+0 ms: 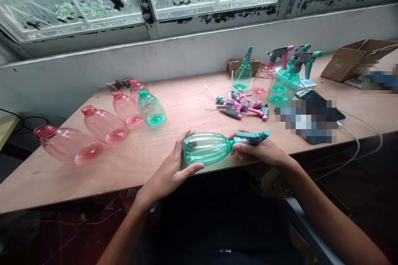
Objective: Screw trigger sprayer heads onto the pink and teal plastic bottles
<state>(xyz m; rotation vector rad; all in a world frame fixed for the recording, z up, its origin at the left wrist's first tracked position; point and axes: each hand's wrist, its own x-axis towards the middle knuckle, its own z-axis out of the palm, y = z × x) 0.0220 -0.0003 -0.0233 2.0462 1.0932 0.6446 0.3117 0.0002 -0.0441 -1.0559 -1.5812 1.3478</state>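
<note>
A clear green spray bottle lies sideways between my hands, above the table's front edge. My left hand cups its base, thumb along the near side. At the neck, my right hand grips the collar of the grey-and-teal spray head, which sits on the bottle's mouth. Whether the collar is fully threaded I cannot tell. Beyond the bottle lies a pile of loose spray heads, mostly pink and grey, with thin white tubes.
On the left stand several open pink bottles and one open green bottle. Bottles with spray heads stand at the back right, near a cardboard box. A dark phone and white cables lie right on the wooden table.
</note>
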